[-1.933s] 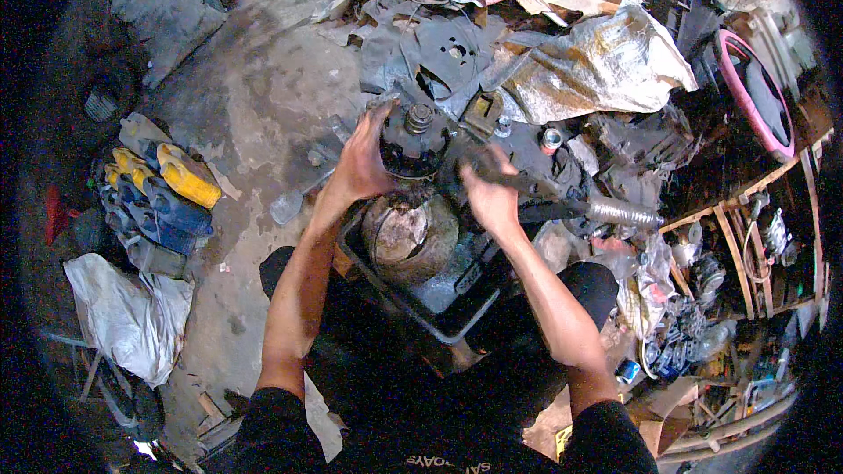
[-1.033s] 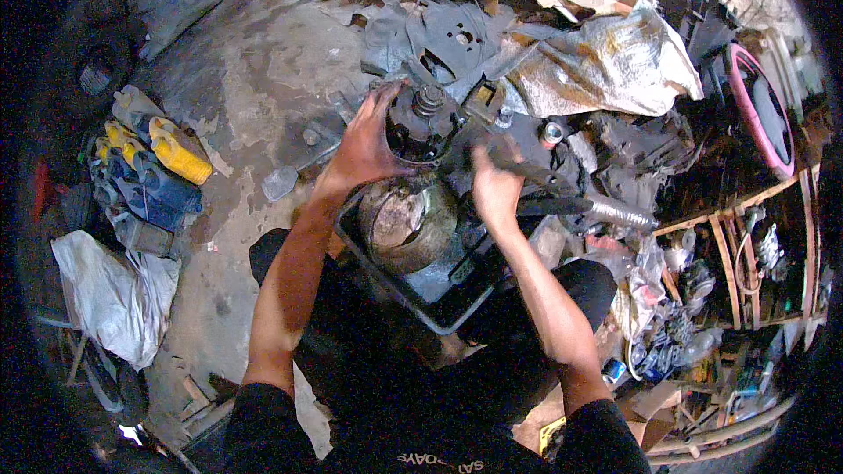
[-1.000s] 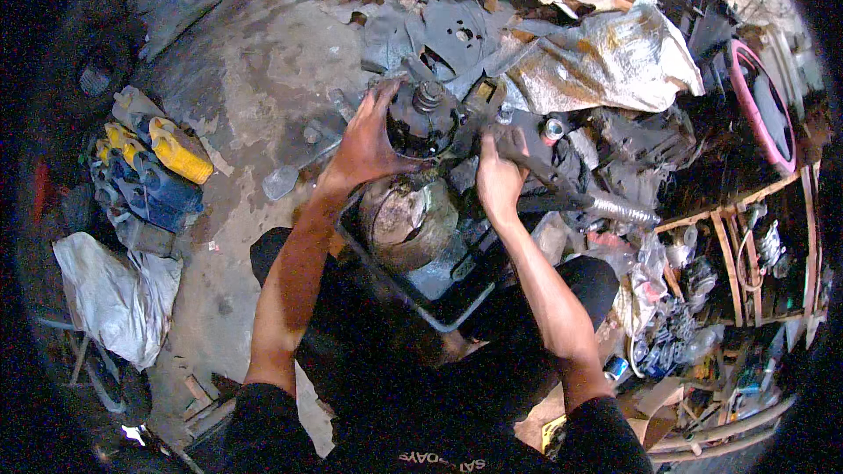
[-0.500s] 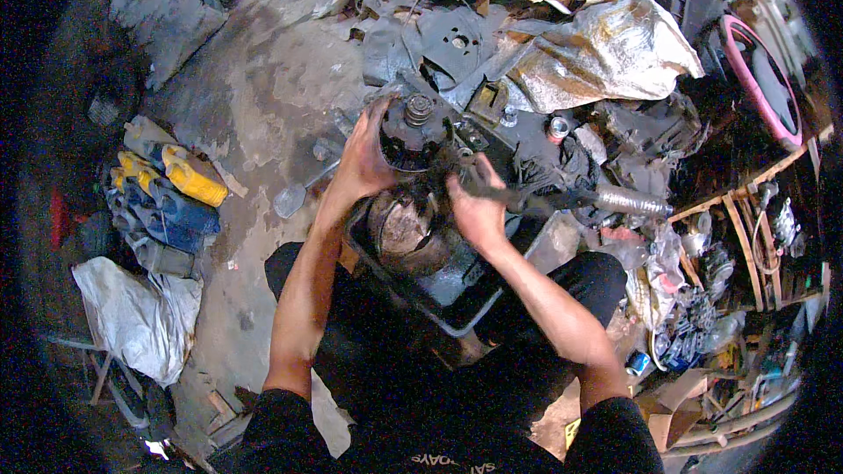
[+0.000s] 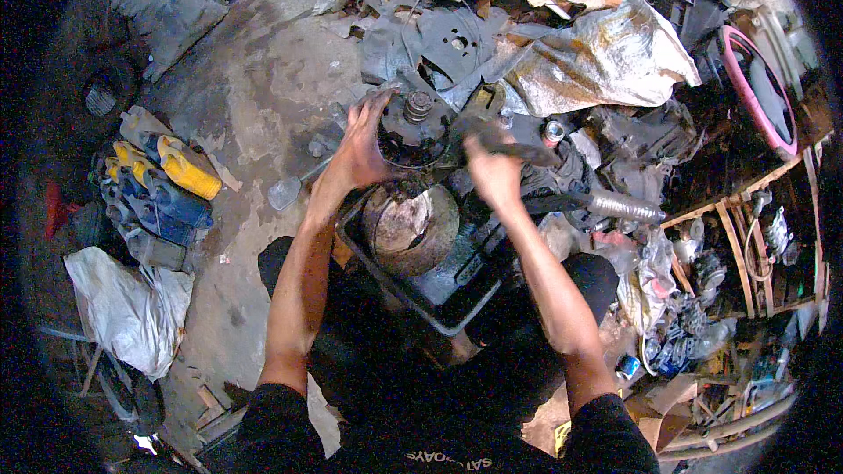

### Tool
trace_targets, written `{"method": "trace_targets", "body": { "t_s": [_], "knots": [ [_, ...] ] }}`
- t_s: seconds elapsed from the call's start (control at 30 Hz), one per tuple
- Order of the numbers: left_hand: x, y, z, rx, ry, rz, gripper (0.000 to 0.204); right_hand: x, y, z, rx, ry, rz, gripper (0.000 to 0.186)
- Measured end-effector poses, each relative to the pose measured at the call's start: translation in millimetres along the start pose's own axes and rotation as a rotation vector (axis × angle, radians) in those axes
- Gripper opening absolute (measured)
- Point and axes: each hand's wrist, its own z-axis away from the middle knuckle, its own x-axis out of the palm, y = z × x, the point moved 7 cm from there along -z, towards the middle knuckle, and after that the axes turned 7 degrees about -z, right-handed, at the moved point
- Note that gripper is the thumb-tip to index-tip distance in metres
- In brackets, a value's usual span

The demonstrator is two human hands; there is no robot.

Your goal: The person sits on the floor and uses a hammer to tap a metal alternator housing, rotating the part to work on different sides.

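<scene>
My left hand (image 5: pixel 362 145) grips the left side of a dark, greasy round metal part (image 5: pixel 411 142) with a threaded stub on top. My right hand (image 5: pixel 490 174), smeared by motion, is closed on a long dark tool (image 5: pixel 531 153) against the part's right side; the tool's working end is too blurred to tell. Below them, a dirty round metal container (image 5: pixel 408 233) sits in a black tray (image 5: pixel 452 330) between my legs. Right of my right hand lies a bar wrapped in silver (image 5: pixel 623 206).
Yellow and blue plastic containers (image 5: pixel 189 167) and a white sack (image 5: pixel 127 307) lie left on the concrete floor (image 5: pixel 237 290). Ahead are grey scrap sheets (image 5: pixel 399 44) and a rusty silvery sheet (image 5: pixel 597 66). At right are a pink oval frame (image 5: pixel 738 61), small cans (image 5: pixel 552 133) and wooden slats (image 5: pixel 733 254).
My right hand and its tool shift back and forth beside the part; since half a second ago they rose and moved rightward. My left hand keeps its hold.
</scene>
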Motion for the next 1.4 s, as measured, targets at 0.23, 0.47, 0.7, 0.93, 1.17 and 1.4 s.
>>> {"method": "trace_targets", "body": {
  "t_s": [0.23, 0.47, 0.7, 0.93, 1.17, 1.4],
  "knots": [
    [-14.1, 0.3, 7.6, -0.063, -0.061, -0.036, 0.115, -7.3, -32.6, 7.6, 0.226, -0.12, -0.17, 0.035],
    [-3.0, -12.1, 9.3, -0.047, -0.056, -0.032, 0.127, 17.4, -36.2, 28.0, 0.143, -0.317, -0.087, 0.034],
    [1.7, -11.2, 5.6, 0.015, -0.09, -0.039, 0.133, 21.8, -7.8, 44.8, 0.033, -0.214, -0.176, 0.018],
    [8.9, -18.3, 8.5, 0.008, -0.027, -0.126, 0.131, 4.6, -25.7, 42.6, -0.093, 0.087, -0.002, 0.031],
    [2.6, -10.8, 11.2, -0.111, -0.037, -0.085, 0.129, 1.8, -20.9, 22.8, 0.145, -0.082, -0.081, 0.035],
    [-0.4, -0.2, 8.7, -0.086, -0.006, -0.069, 0.129, 23.5, -26.3, 34.7, 0.008, -0.366, -0.122, 0.035]
  ]
}}
